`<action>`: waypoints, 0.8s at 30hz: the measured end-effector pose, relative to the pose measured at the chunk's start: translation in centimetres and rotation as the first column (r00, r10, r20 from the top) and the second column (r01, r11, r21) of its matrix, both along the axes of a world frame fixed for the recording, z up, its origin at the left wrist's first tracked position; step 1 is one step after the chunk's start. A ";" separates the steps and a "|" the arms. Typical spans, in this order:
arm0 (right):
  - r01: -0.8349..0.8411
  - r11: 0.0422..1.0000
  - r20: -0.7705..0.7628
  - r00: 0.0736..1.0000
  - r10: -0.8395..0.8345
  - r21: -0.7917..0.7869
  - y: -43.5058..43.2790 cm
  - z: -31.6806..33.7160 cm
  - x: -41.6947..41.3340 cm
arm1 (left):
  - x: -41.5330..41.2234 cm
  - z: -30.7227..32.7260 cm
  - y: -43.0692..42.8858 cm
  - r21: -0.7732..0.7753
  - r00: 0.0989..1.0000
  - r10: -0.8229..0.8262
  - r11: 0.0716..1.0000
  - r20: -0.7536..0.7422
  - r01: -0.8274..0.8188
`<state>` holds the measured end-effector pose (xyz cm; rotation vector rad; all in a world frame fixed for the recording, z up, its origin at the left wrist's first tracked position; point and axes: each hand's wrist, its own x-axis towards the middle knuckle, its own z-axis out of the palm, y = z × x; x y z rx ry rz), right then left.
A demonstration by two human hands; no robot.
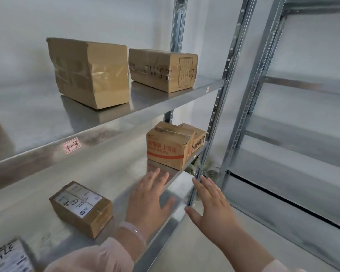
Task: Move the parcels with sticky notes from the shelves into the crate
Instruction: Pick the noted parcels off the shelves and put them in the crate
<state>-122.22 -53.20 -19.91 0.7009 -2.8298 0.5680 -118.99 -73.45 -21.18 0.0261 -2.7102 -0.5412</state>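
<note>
— At the front right corner of the lower shelf (114,173), how are the hands held?
— Both are spread open, left hand (147,195) and right hand (214,207); nothing is gripped.
— And the parcels?
— One labelled parcel (81,209) is set left of them, a printed carton (168,148) at the right edge.

Six cardboard boxes show, placed by the one pink tag (71,145). Above the tag stand two: a tall box (90,72) and a low box (163,69). Below it are four: an orange-printed box (168,146), a rear box (198,137), a labelled box (81,209) and a corner box (8,258). Two hands: left hand (149,199), right hand (212,205). One bracelet (133,231).
</note>
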 end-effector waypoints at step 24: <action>-0.178 0.964 0.320 0.918 0.234 -0.196 -4.2 -0.8 -39.9 | -26.2 -2.3 3.1 0.212 0.920 0.324 0.905 0.220 -0.369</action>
